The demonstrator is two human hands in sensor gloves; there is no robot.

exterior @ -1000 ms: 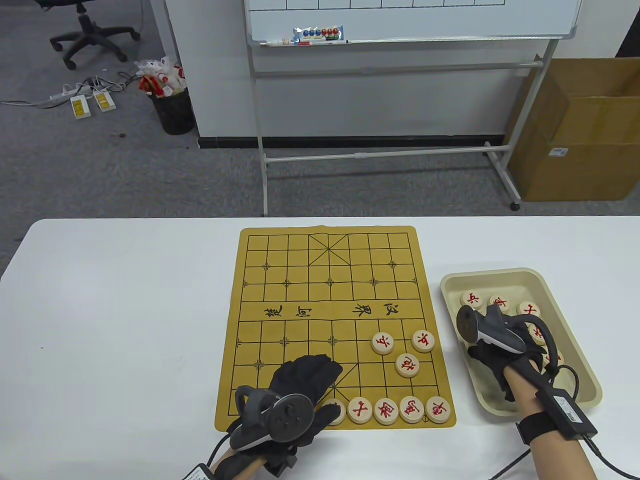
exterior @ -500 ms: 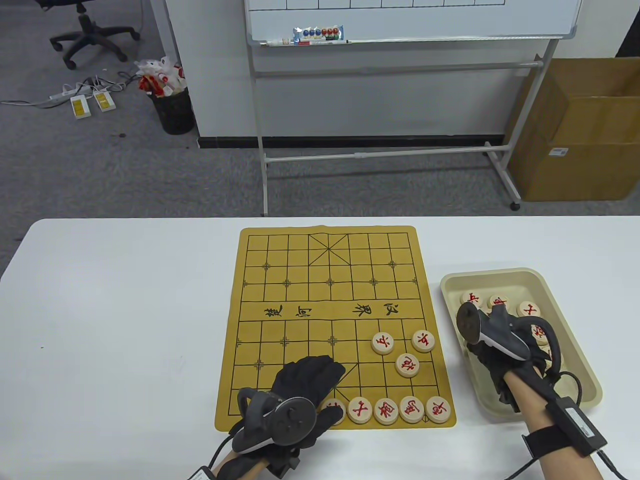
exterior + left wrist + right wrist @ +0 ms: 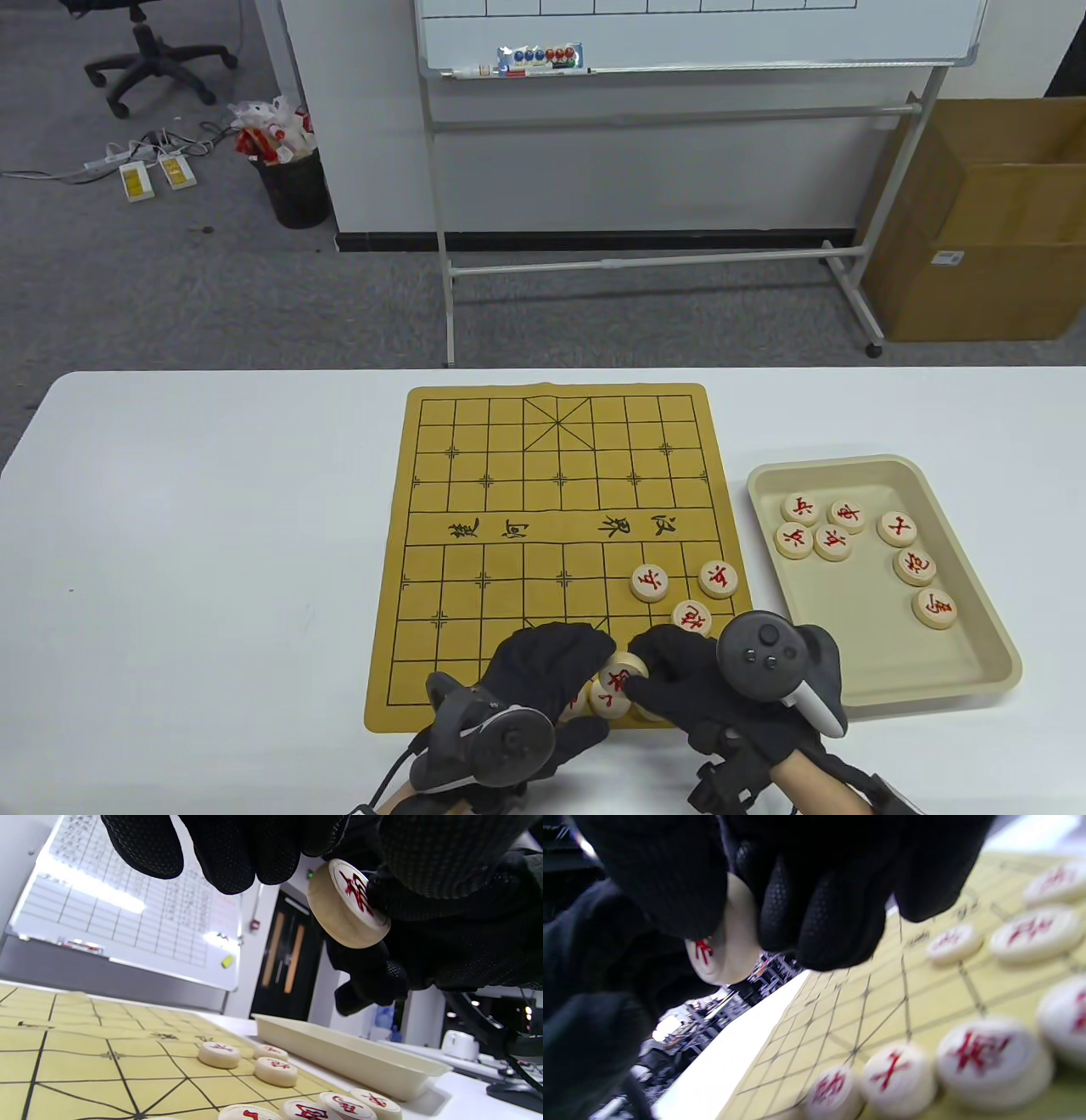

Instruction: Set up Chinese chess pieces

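The yellow chess board (image 3: 509, 475) lies mid-table. My right hand (image 3: 657, 671) pinches a round wooden piece with a red character (image 3: 615, 686) and holds it tilted above the board's near edge. It also shows in the left wrist view (image 3: 345, 906) and the right wrist view (image 3: 725, 942). My left hand (image 3: 585, 662) hovers right beside it with curled fingers (image 3: 229, 857) that hold nothing. I cannot tell whether they touch the piece. Three red pieces (image 3: 691, 618) stand on the board's right. The near-row pieces (image 3: 305, 1109) lie mostly hidden under the hands.
A beige tray (image 3: 836, 469) right of the board holds several red pieces (image 3: 848, 514). The white table (image 3: 212, 526) stretches to the left. A whiteboard stand (image 3: 645, 263) and a cardboard box (image 3: 976, 221) stand beyond the far edge.
My right hand left the tray and came over the board's near edge with a piece in its fingers. My left hand shifted a little right and lifted toward it.
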